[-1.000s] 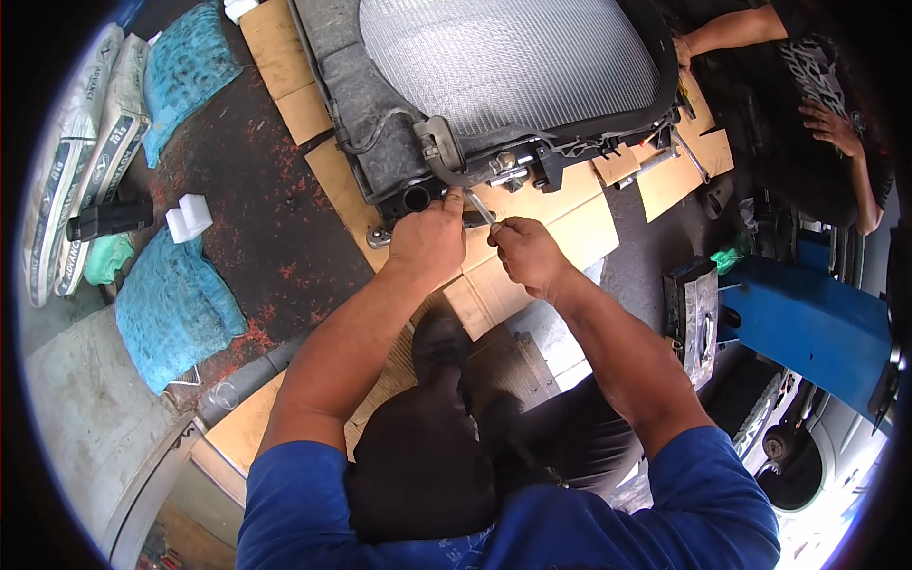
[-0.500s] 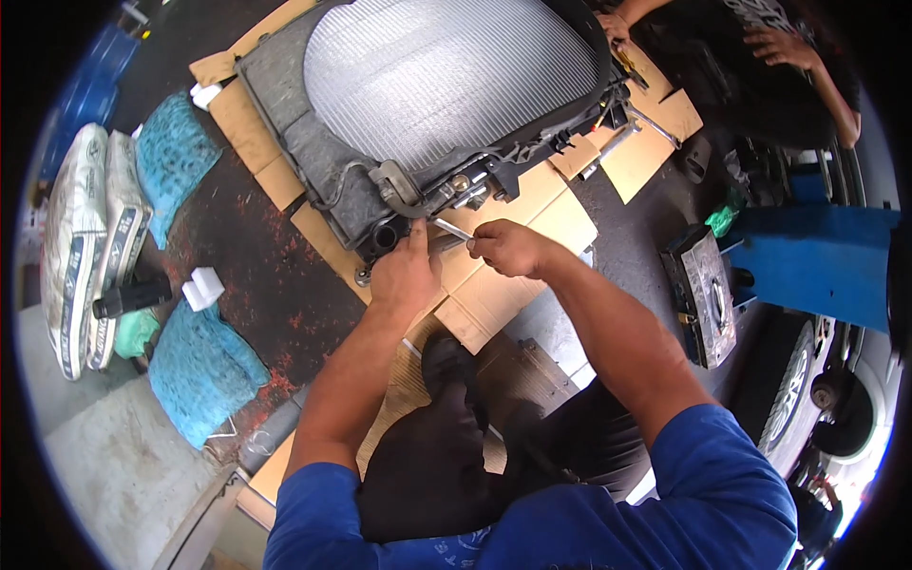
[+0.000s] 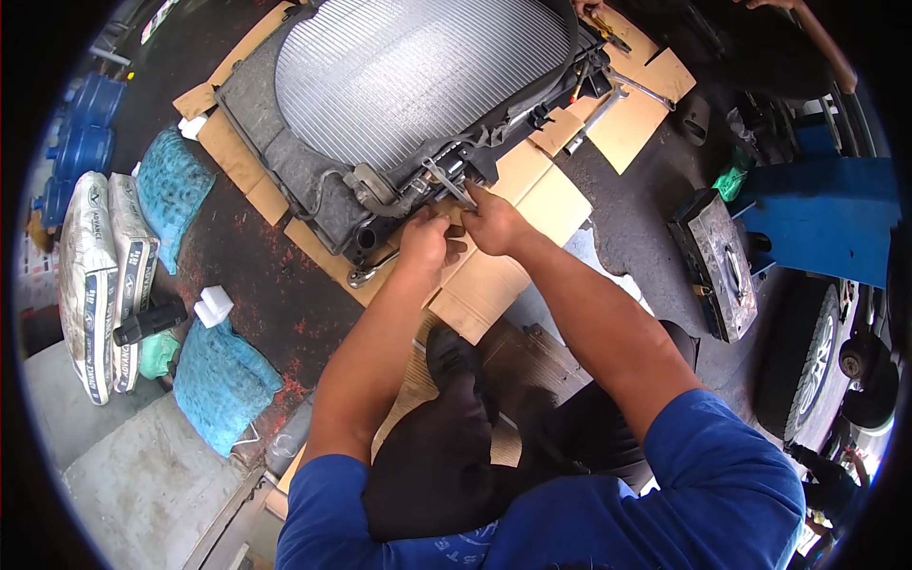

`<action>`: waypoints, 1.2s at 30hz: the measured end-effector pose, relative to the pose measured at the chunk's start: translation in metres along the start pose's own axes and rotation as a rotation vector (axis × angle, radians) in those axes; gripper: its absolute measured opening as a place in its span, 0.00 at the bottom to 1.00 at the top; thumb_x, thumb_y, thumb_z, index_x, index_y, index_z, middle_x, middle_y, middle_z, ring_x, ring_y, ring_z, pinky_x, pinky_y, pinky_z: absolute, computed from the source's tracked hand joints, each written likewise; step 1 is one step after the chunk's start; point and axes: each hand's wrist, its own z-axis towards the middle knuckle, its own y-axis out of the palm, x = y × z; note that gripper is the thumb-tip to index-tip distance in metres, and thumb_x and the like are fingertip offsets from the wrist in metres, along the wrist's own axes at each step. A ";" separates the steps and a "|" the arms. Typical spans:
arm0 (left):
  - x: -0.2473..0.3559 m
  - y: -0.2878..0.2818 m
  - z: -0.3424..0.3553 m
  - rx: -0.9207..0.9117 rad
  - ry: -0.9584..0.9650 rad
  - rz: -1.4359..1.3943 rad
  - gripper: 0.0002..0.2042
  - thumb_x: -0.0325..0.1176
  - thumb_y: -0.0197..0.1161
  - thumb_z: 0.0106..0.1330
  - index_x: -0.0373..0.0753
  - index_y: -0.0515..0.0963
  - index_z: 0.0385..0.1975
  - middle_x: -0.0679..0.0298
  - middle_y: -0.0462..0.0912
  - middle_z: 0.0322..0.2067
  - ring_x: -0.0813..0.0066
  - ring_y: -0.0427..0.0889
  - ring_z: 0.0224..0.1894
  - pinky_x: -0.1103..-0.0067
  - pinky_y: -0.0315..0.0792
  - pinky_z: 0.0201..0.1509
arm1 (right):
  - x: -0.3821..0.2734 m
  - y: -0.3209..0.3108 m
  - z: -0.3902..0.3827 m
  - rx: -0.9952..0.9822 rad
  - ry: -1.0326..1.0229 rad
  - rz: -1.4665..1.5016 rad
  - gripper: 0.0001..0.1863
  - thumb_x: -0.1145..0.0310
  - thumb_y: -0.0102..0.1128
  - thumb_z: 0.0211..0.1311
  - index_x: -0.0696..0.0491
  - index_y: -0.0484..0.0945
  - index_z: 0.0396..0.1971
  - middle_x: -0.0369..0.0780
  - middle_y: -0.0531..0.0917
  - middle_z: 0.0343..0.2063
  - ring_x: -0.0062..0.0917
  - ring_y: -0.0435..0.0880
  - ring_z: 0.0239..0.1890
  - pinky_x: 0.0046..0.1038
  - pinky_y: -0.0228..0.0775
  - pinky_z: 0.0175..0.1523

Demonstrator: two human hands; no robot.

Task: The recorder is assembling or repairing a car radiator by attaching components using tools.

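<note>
A car radiator (image 3: 418, 85) with a black plastic shroud lies flat on cardboard in front of me. My right hand (image 3: 496, 223) is closed around a silver wrench (image 3: 449, 180), whose far end reaches the fittings along the radiator's near edge. Beside it, my left hand (image 3: 425, 244) is at the same edge with fingers bent inward; what they grip, if anything, is hidden. A round black hose opening (image 3: 366, 237) lies just left of that hand. Below the opening a chrome ratchet-like tool (image 3: 361, 276) rests on the cardboard (image 3: 480, 299).
More wrenches (image 3: 600, 119) lie on the cardboard at right, near yellow-handled pliers (image 3: 613, 36) and another person's hand (image 3: 591, 8). A metal toolbox (image 3: 730, 271) and blue steel post (image 3: 817, 223) stand right. Blue cushions (image 3: 223, 380) and white sacks (image 3: 90, 285) lie left.
My right hand has moved the wrench up against the fittings. My left hand has drawn back from the hose opening toward my right, its fingers now bent. The view has shifted slightly.
</note>
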 end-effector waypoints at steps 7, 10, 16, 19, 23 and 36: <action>0.002 0.008 0.006 0.029 -0.026 0.059 0.07 0.40 0.50 0.71 0.46 0.73 0.37 0.69 0.78 0.27 0.76 0.77 0.24 0.78 0.67 0.27 | -0.024 0.004 0.013 0.006 0.197 -0.111 0.36 0.59 0.53 0.60 0.58 0.57 0.67 0.55 0.76 0.53 0.43 0.75 0.57 0.36 0.67 0.62; 0.003 0.006 0.002 0.035 -0.011 0.031 0.08 0.41 0.52 0.71 0.46 0.73 0.37 0.69 0.79 0.27 0.76 0.77 0.24 0.78 0.67 0.28 | -0.022 0.011 0.009 0.043 0.214 -0.075 0.35 0.59 0.55 0.59 0.55 0.61 0.65 0.53 0.78 0.50 0.44 0.77 0.55 0.37 0.69 0.60; 0.004 0.012 0.000 0.192 -0.004 0.198 0.08 0.40 0.56 0.69 0.43 0.75 0.37 0.67 0.80 0.25 0.76 0.79 0.23 0.79 0.66 0.26 | -0.012 0.017 0.003 0.153 0.257 0.018 0.26 0.59 0.61 0.56 0.57 0.71 0.52 0.52 0.83 0.41 0.45 0.81 0.47 0.38 0.73 0.53; 0.002 -0.007 0.010 0.217 0.020 0.342 0.10 0.39 0.57 0.68 0.39 0.76 0.39 0.66 0.81 0.25 0.77 0.79 0.24 0.76 0.69 0.27 | -0.011 0.016 0.001 0.163 0.265 -0.036 0.23 0.59 0.63 0.55 0.57 0.73 0.47 0.52 0.83 0.39 0.45 0.82 0.45 0.39 0.74 0.52; -0.005 -0.008 0.001 0.319 0.393 1.032 0.15 0.38 0.61 0.62 0.35 0.76 0.42 0.47 0.83 0.34 0.46 0.82 0.37 0.64 0.75 0.42 | 0.001 0.002 -0.012 0.106 0.239 -0.179 0.25 0.59 0.63 0.55 0.57 0.72 0.50 0.53 0.83 0.40 0.45 0.82 0.45 0.39 0.74 0.52; -0.002 0.013 0.019 0.133 0.906 0.849 0.21 0.29 0.62 0.59 0.32 0.72 0.54 0.48 0.82 0.39 0.54 0.83 0.42 0.68 0.77 0.44 | -0.014 -0.028 0.006 0.158 0.101 0.613 0.12 0.67 0.58 0.63 0.60 0.79 0.39 0.36 0.79 0.24 0.18 0.73 0.26 0.23 0.67 0.31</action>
